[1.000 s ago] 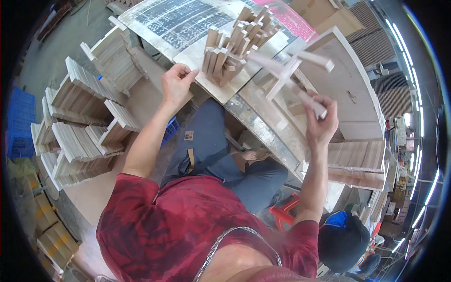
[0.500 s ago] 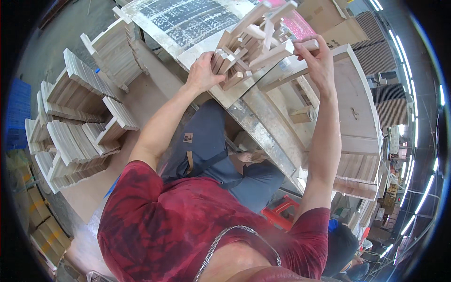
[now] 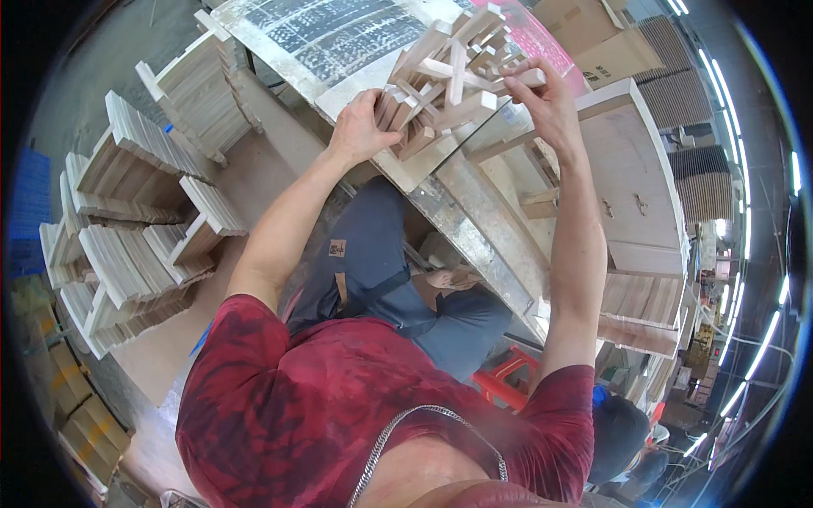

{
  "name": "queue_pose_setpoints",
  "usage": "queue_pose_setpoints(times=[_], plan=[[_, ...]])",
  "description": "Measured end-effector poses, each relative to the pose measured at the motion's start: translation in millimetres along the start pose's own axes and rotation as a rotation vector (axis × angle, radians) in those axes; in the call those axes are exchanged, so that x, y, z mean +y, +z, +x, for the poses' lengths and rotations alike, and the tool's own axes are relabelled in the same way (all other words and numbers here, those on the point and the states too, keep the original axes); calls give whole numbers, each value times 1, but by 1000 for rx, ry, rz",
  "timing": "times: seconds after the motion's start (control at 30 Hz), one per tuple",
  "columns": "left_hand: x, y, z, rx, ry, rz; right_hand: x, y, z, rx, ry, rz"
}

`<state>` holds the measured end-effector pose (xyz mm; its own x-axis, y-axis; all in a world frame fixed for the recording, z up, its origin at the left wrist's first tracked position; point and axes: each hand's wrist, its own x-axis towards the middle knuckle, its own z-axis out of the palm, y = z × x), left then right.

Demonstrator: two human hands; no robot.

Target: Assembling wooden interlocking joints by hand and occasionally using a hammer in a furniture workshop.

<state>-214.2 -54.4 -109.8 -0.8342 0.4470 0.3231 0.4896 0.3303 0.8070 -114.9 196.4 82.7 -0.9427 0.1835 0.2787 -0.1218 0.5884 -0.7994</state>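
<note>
A long metal-topped bench (image 3: 474, 229) runs from far left to near right, its far end covered by a grey patterned sheet (image 3: 330, 38). Left of it, on the floor, stand stacks of slatted wooden racks (image 3: 135, 229), several leaning on one another. To the right sits a pale plywood cabinet (image 3: 631, 186), with cardboard boxes (image 3: 593, 38) beyond.

On the bench's near edge rests a heap of short wooden sticks (image 3: 440, 93), crossed and piled loosely, some jutting upward. The left hand (image 3: 360, 127) presses against the heap's left side, fingers curled around the outer sticks. The right hand (image 3: 550, 102) is raised at the heap's right, pinching the end of one long stick (image 3: 474, 80) that lies across the top.

The pile looks unstable: if the long stick is pulled or dropped carelessly, the crossed pieces could shift and slide off the bench edge. The left hand seems the only brace; easing it would likely let the sticks spill toward the lap.
</note>
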Motion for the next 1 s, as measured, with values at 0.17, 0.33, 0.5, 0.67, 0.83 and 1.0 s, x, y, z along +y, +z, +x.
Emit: queue_pose_setpoints(times=[0.17, 0.33, 0.5, 0.67, 0.83, 1.0], plan=[[0, -1, 0, -19, -8, 11, 13, 8, -6, -31, 129, 6], [-7, 1, 4, -8, -5, 25, 7, 5, 6, -91, 115, -107], [-4, 0, 1, -16, -24, 8, 20, 3, 4, -109, 167, -48], [-9, 0, 3, -23, -1, -31, 29, 16, -8, -18, 210, 15], [-10, 1, 1, -39, -15, -33, 27, 19, -17, 2, 226, 38], [-12, 2, 4, -48, -3, -48, 31, 20, -19, 38, 209, 109]])
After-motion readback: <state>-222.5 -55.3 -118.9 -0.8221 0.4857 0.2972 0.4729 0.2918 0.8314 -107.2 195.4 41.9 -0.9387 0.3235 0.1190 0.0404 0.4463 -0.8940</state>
